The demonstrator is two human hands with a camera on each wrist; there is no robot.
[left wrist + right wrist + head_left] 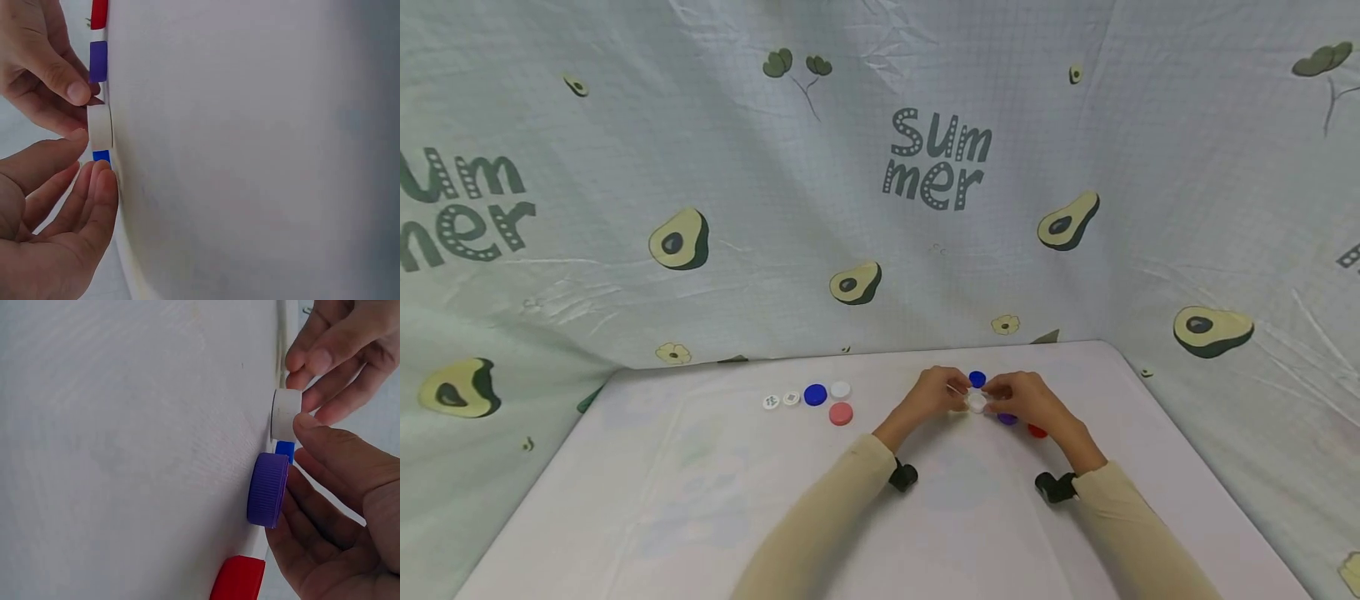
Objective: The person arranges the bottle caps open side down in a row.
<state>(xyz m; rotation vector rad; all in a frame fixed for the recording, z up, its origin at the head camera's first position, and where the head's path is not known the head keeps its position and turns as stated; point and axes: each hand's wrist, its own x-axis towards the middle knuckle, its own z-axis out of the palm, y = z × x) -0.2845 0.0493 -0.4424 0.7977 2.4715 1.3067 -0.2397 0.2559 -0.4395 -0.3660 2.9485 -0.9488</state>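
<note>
A white bottle cap (977,401) lies between the two hands near the back right of the table. My right hand (1026,398) grips it from the right; the thumb (306,425) meets its rim in the right wrist view, and the index fingertip is partly hidden. Curved around the cap's left side, my left hand (936,392) has its thumb and fingers parted, with nothing pinched between them. Just behind sits a blue cap (977,379). A ribbed purple cap (269,490) stands under the right fingers, and a red cap (239,578) is farther right.
Left on the white tabletop (700,500) lie another blue cap (815,395), a plain white cap (840,389), a pinkish-red cap (841,413) and two small white marked discs, one of them a disc (771,402) at the far left. A printed curtain (760,167) hangs behind the table.
</note>
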